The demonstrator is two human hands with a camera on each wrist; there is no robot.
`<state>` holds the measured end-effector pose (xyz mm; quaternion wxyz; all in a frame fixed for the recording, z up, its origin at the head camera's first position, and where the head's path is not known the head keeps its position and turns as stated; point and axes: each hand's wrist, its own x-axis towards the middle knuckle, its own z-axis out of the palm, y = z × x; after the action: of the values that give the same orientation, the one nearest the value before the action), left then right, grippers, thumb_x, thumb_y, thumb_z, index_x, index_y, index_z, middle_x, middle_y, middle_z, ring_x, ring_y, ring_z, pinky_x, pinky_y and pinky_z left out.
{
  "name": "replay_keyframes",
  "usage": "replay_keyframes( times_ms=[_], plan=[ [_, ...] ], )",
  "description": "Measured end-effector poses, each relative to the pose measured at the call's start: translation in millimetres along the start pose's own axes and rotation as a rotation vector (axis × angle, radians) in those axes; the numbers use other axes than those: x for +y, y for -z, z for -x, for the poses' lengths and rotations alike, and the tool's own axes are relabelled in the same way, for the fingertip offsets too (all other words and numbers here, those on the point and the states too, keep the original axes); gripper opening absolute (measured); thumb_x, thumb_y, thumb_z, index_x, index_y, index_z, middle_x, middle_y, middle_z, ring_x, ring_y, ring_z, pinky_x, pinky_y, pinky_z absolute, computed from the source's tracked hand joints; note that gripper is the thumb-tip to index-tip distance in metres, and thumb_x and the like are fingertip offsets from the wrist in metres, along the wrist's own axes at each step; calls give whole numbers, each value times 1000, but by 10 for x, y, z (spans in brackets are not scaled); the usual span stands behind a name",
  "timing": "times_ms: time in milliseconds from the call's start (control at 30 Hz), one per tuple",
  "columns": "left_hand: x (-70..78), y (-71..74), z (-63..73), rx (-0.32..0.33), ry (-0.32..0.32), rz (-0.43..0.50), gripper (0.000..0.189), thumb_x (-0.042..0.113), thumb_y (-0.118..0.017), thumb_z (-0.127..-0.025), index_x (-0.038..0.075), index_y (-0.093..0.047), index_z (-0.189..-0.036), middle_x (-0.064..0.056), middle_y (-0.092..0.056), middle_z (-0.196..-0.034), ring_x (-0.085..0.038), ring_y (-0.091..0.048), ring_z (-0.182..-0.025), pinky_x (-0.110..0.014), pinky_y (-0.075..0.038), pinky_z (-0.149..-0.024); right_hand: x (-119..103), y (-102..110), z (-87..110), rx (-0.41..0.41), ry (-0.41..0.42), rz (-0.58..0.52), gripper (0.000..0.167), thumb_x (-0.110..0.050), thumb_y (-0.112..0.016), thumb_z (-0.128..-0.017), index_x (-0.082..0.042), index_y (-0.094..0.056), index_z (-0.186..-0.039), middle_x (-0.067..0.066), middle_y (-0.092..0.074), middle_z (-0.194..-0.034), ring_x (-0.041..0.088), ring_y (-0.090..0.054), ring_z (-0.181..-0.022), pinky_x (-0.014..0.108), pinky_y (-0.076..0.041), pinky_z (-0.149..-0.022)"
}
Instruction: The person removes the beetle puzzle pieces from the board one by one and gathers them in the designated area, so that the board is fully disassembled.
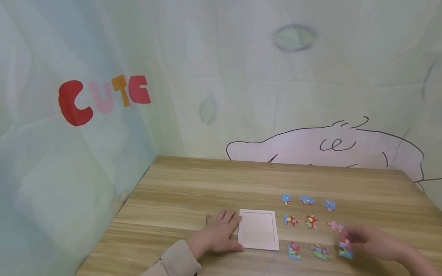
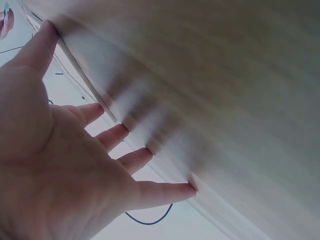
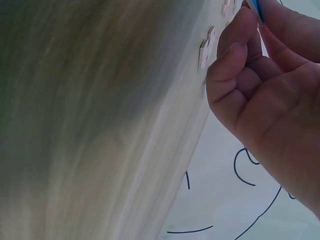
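Note:
My left hand (image 1: 221, 234) lies with fingers spread on the table, its fingertips at the left edge of a square white puzzle frame (image 1: 276, 234). In the left wrist view the fingers (image 2: 137, 160) are straight. At the right, my right hand (image 1: 367, 241) pinches a jigsaw piece (image 1: 346, 251) with blue, green and pink on it. The right wrist view shows its blue edge (image 3: 256, 11) between thumb and forefinger, the other fingers curled. Close beyond this hand lies a pink jigsaw piece (image 1: 335, 225).
More jigsaw pieces lie in rows right of the frame: blue ones (image 1: 306, 199) at the back, a red and yellow one (image 1: 311, 221) mid-row, and a green and red one (image 1: 321, 251) in front. A printed cloth backdrop (image 1: 193, 96) stands behind and left of the wooden table (image 1: 186, 184).

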<state>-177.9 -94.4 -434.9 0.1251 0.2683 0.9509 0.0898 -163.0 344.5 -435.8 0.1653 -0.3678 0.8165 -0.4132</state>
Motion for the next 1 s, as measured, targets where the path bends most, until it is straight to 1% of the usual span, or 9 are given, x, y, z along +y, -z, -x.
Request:
replay_keyframes(
  times_ms=[67, 133, 200, 300, 400, 533, 767, 867, 1000],
  plan=[
    [-4, -9, -2, -1, 2, 0, 88, 64, -63, -80, 13, -38, -147, -14, -34, -151, -41, -28, -139, -77, -24, -95, 13, -4, 22, -6, 1, -21, 14, 8, -56, -88, -5, -57, -94, 1, -62, -83, 1, -54, -77, 24, -42, -60],
    [-6, -15, -4, -1, 1, 4, 88, 64, -63, -80, 13, -38, -147, -14, -34, -151, -41, -28, -140, -78, -24, -95, 16, -6, 35, -14, -11, -31, 13, 7, -56, -88, -5, -57, -94, 2, -62, -83, 2, -54, -77, 23, -43, -61],
    [-7, -19, -3, -2, 2, 7, 88, 65, -62, -80, 13, -38, -147, -14, -33, -152, -41, -28, -140, -78, -23, -95, 7, -4, 49, -19, -68, -33, 10, 3, -56, -89, -5, -57, -94, -2, -62, -85, 2, -53, -77, 22, -42, -62],
    [-2, -17, -5, -1, 2, 13, 88, 64, -63, -80, 13, -38, -147, -14, -33, -152, -41, -28, -140, -78, -23, -95, -14, 1, 67, -27, -186, -11, 6, -3, -58, -90, -5, -57, -95, -9, -61, -89, 2, -52, -78, 21, -42, -65],
    [3, -18, -8, 3, 2, 10, 88, 64, -64, -80, 13, -39, -147, -14, -34, -152, -41, -28, -139, -78, -23, -95, -6, 1, 84, -35, -268, -14, 6, -6, -58, -91, -4, -57, -96, -10, -59, -91, 0, -50, -79, 20, -40, -66],
    [-2, -36, -11, 6, 1, 5, 88, 65, -62, -80, 13, -38, -147, -13, -34, -152, -41, -28, -140, -78, -24, -95, 37, -10, 93, -27, -278, 0, 6, -6, -59, -90, -4, -57, -96, -10, -59, -92, -1, -49, -80, 20, -40, -67],
    [-11, -42, -16, 9, -2, 6, 89, 66, -62, -80, 13, -38, -147, -13, -34, -152, -40, -28, -140, -77, -24, -95, 62, -16, 107, 2, -344, 42, 9, -11, -62, -90, -6, -60, -96, -3, -60, -92, -2, -48, -80, 19, -42, -69],
    [-17, -41, -18, 14, -6, 8, 88, 65, -63, -80, 13, -38, -147, -13, -34, -151, -40, -29, -139, -78, -24, -95, 50, -20, 101, 11, -356, 57, 9, -10, -62, -89, -6, -60, -96, -4, -61, -93, -3, -49, -80, 19, -42, -69],
    [-26, -45, -28, 15, -12, 12, 88, 64, -63, -80, 12, -38, -147, -14, -34, -151, -41, -29, -139, -78, -24, -94, 36, -35, 100, 29, -321, 93, 8, -8, -63, -88, -6, -61, -96, -8, -61, -92, -4, -49, -79, 19, -43, -68]
  ],
)
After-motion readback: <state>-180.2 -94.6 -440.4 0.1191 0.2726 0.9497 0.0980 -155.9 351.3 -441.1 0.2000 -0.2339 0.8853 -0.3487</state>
